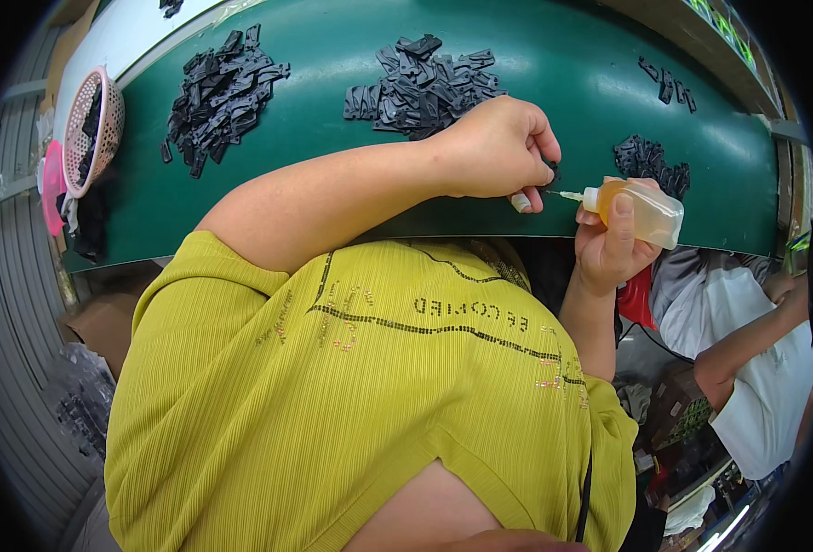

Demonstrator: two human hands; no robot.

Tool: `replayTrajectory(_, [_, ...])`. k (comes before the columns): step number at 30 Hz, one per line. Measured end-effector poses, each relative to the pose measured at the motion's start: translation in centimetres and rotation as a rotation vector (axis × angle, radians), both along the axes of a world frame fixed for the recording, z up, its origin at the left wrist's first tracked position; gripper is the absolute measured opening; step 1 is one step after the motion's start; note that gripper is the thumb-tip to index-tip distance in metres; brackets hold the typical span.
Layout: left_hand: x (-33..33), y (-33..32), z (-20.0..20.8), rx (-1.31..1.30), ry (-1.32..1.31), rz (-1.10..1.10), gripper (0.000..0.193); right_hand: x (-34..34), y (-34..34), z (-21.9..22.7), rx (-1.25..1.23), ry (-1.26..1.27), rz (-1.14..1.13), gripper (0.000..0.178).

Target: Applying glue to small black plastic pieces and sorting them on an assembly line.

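Note:
My left hand [497, 147] is closed in a pinch on a small black plastic part [555, 172], mostly hidden by the fingers. A white wrap [521, 201] covers one of its fingertips. In my right hand [612, 247] is a translucent squeeze bottle [657, 217] of amber liquid, tipped on its side. Its thin nozzle [570, 195] points left, close to the black part; whether they touch I cannot tell. Just beyond my left forearm lies a heap of black plastic parts [434, 87]. A smaller cluster of black parts [650, 161] sits behind the bottle.
The green tabletop [324, 184] bears another black heap [218, 97] at left and several loose pieces [667, 85] at far right. A pink perforated basket [110, 129] stands by the left edge. To my right sits another person in a white shirt [747, 368].

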State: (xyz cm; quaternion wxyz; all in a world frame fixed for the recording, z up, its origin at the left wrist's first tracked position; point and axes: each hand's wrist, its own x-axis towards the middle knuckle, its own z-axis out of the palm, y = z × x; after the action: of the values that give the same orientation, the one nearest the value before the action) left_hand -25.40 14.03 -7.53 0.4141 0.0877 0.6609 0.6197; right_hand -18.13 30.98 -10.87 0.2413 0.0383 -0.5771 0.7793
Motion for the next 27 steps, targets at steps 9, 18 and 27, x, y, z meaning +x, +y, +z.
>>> replayTrajectory(9, [0.0, -0.1, 0.2, -0.017, 0.006, 0.002, 0.024, -0.1, -0.1, 0.2, 0.011, -0.002, 0.047, 0.016])
replayTrajectory(18, [-0.1, 0.0, 0.1, -0.011, 0.006, -0.004, 0.024, -0.1, -0.1, -0.1, 0.076, -0.024, 0.034, 0.017])
replayTrajectory(27, [-0.1, 0.2, -0.5, 0.007, 0.075, 0.021, 0.025, 0.2, 5.4, -0.3, -0.366, -0.063, 0.023, 0.024])
